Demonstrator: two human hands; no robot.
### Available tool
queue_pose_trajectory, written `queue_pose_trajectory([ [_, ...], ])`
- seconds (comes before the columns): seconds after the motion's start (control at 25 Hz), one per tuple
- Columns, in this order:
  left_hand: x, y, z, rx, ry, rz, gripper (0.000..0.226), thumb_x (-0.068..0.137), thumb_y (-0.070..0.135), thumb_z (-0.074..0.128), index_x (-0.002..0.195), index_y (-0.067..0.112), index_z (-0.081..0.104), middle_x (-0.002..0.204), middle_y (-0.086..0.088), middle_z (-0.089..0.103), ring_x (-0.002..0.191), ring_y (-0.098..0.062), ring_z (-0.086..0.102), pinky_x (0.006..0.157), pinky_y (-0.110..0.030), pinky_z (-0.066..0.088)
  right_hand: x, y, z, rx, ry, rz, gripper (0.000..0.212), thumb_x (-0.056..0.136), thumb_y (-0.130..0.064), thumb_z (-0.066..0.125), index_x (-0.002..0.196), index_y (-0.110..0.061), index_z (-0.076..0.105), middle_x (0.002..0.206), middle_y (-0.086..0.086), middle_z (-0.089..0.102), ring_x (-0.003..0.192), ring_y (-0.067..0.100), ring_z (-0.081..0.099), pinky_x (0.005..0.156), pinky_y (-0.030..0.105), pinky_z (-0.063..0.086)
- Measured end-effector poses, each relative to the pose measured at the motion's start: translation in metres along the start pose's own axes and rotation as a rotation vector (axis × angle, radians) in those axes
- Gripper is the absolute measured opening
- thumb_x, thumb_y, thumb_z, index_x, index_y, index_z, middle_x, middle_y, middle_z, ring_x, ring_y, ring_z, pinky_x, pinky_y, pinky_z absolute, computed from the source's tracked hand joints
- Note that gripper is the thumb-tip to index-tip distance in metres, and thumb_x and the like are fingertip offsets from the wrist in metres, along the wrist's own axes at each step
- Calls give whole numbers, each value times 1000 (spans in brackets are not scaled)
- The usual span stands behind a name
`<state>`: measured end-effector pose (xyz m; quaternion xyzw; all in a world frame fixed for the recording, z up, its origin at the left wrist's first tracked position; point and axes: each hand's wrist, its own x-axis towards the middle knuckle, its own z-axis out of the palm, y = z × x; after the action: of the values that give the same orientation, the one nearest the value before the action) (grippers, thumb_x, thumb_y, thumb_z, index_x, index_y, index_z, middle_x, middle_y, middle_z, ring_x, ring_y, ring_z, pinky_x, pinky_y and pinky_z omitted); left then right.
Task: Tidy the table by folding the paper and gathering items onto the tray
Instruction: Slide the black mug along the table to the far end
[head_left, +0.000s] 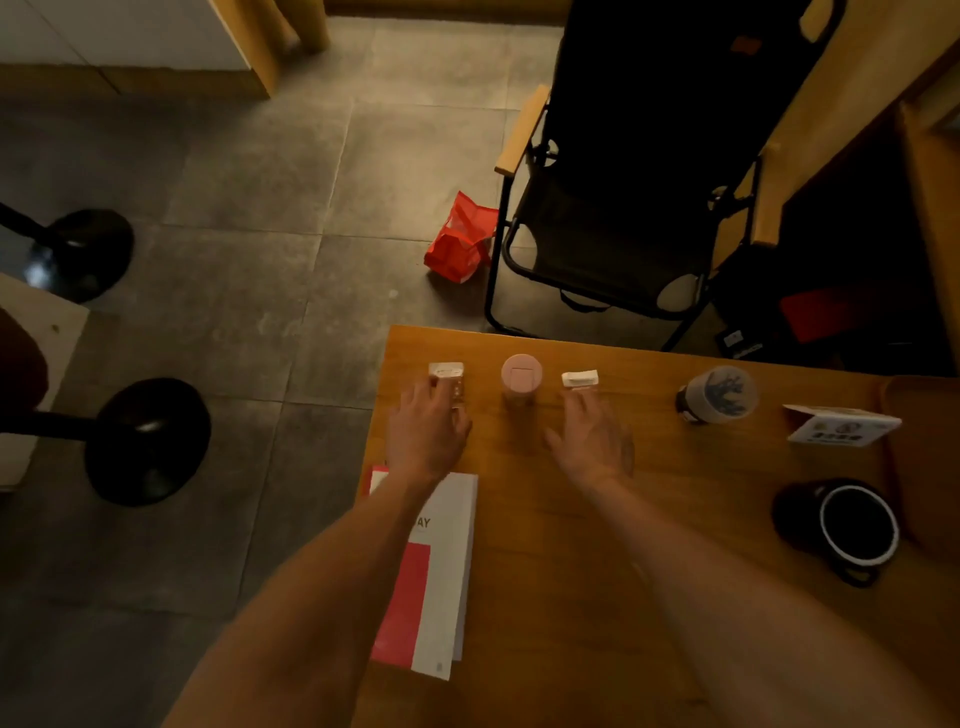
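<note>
Wooden table (571, 519) under both outstretched forearms. Left hand (428, 434) reaching to the far left, fingers loosely curved over a small white box (448, 382), touching it; whether actually gripping, cannot tell. Right hand (589, 439) spread and relaxed, holding nothing, fingertips just short of a second small white packet (580, 378) lying straight ahead on the far side. Between the two hands, slightly farther out, a pink lidded cup (521, 382), upright, apart from both. Key relation for the coming move: each small white item directly beyond its own hand, so left for the box, right for the packet, the cup about equally reachable. Nearer in, below the left wrist, a folded white-and-red paper (441, 577), long axis running near to far, hanging slightly past the table's left edge, seemingly already folded. Farther right, a dark jar with a patterned lid (719, 395), a folded white card (844, 423), and a black mug (852, 525) near the right edge. At the far right, an orange-brown tray (930, 467), probably the gathering place, well apart from both hands and closer to the right one. Beyond the table, a black folding chair (639, 218) and a red bag (462, 239) on the floor.
</note>
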<state>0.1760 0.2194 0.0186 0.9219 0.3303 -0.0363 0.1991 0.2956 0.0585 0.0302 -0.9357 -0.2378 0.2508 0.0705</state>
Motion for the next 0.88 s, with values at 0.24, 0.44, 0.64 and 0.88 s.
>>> queue_pose_trajectory([
  [0.24,-51,65,32,39,-412,300,32,94,41,49,121,24,54,121,1,56,106,-18,54,86,-31,44,-66,56,5,-111,-149,-45,35,97,-31,50,131,-23,53,145,3,44,133,24,38,107,41,36],
  [0.44,-63,142,48,326,-630,562,35,95,40,51,126,26,51,123,-2,56,101,-20,57,75,-31,47,-115,131,2,-51,-137,65,35,98,-27,47,133,-23,52,141,4,48,129,26,43,103,41,36],
  [0.64,-75,232,71,440,-615,865,37,96,38,49,130,23,49,128,-4,53,112,-23,51,88,-37,44,-167,230,10,0,-80,175,32,99,-27,43,128,-20,54,136,5,51,124,26,46,100,40,39],
  [0.88,-98,337,104,503,-271,1302,35,92,34,52,123,17,56,128,-8,52,117,-30,45,92,-43,39,-207,327,15,35,61,297,48,97,-44,45,142,-27,41,145,3,43,130,25,39,102,41,33],
])
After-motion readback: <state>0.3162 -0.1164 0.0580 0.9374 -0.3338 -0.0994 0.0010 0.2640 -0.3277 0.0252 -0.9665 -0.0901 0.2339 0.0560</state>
